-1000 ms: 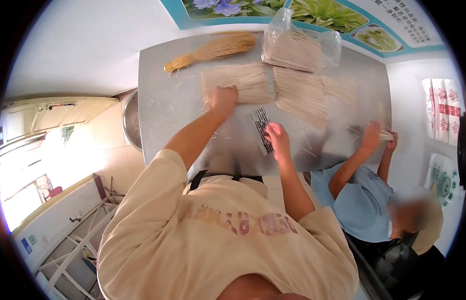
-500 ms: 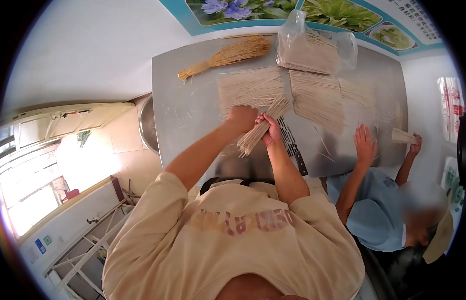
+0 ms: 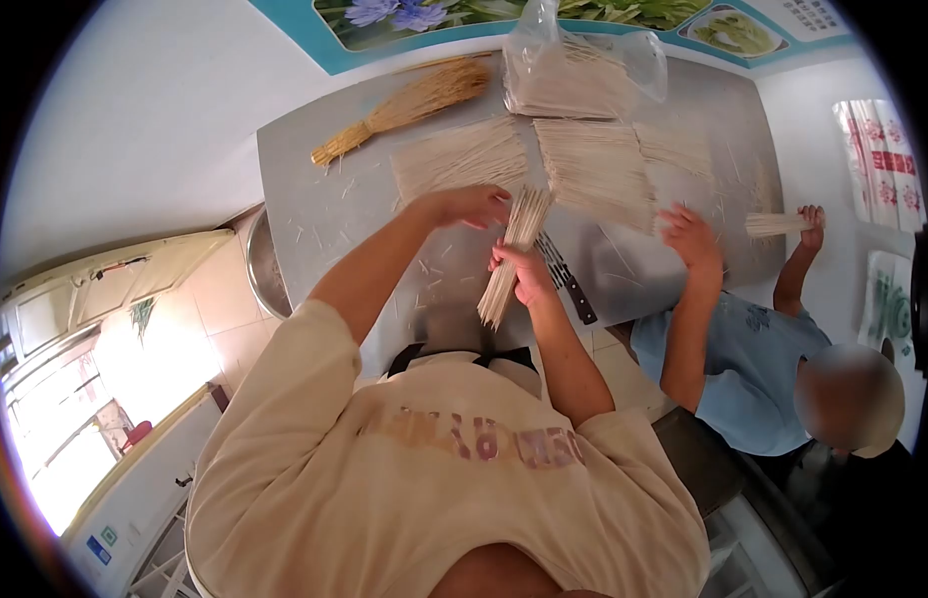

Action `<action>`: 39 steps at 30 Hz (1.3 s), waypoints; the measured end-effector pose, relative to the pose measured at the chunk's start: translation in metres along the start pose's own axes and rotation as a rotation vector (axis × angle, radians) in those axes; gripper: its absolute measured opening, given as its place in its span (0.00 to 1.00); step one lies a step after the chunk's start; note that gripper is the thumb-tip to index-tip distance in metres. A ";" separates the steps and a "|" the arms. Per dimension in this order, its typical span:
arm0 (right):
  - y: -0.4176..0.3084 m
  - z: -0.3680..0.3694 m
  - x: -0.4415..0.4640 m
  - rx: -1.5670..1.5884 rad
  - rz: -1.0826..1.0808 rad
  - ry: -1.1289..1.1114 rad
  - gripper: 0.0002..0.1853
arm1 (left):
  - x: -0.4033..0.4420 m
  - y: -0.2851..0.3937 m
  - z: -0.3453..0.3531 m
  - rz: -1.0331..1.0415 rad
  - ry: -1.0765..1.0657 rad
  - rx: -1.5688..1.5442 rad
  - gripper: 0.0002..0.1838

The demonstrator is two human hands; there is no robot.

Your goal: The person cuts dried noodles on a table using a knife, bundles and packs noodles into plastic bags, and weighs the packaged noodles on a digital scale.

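A thick bundle of dried noodles [image 3: 527, 219] stands out over the table in my right hand [image 3: 526, 274], whose fingers wrap round its lower half. My left hand [image 3: 469, 206] is just left of the bundle's upper part, fingers apart and holding nothing. Under the left forearm's far side lies a loose layer of noodles [image 3: 449, 161]. Partly hidden behind the bundle and right hand is a knife [image 3: 581, 301] with a dark handle and a perforated blade. Another noodle layer [image 3: 596, 171] spreads beyond the knife.
A straw whisk broom [image 3: 414, 105] and a clear plastic bag of noodles [image 3: 574, 85] lie at the metal table's [image 3: 295, 169] back. At right, a co-worker's hand [image 3: 691, 239] is near the noodles; their other hand [image 3: 811, 227] grips a small bundle [image 3: 771, 224]. Broken bits lie scattered.
My left hand has come off the bundle and opened. The bundle has turned more upright in my right hand. The co-worker's nearer hand has moved toward the noodle layer. The whole view has shifted.
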State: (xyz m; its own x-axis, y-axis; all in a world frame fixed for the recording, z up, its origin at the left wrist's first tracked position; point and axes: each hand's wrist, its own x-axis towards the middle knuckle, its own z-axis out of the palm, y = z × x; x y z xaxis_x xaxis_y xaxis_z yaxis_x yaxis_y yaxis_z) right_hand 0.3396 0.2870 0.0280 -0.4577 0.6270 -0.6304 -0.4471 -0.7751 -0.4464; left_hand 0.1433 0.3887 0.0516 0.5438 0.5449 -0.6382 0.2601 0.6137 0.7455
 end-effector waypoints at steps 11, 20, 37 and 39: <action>0.048 0.019 -0.038 -1.067 -0.935 0.015 0.23 | -0.104 -0.043 0.136 0.665 0.645 0.074 0.37; 0.050 0.052 -0.044 -0.889 -0.792 -0.053 0.28 | -0.086 -0.064 0.146 0.648 0.870 0.106 0.22; -0.043 0.032 -0.060 -0.105 0.353 -0.407 0.44 | -0.106 -0.034 0.161 1.245 0.243 1.673 0.04; -0.040 0.031 -0.045 -0.179 0.321 -0.506 0.41 | -0.115 -0.037 0.154 1.157 0.134 1.788 0.05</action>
State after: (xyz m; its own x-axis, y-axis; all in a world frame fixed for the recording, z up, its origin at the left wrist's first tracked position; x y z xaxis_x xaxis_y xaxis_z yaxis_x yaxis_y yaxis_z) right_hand 0.3542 0.2924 0.0941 -0.8746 0.2855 -0.3919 -0.1109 -0.9046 -0.4116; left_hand 0.1935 0.2155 0.1270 0.9492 0.2588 0.1791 0.2642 -0.9645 -0.0065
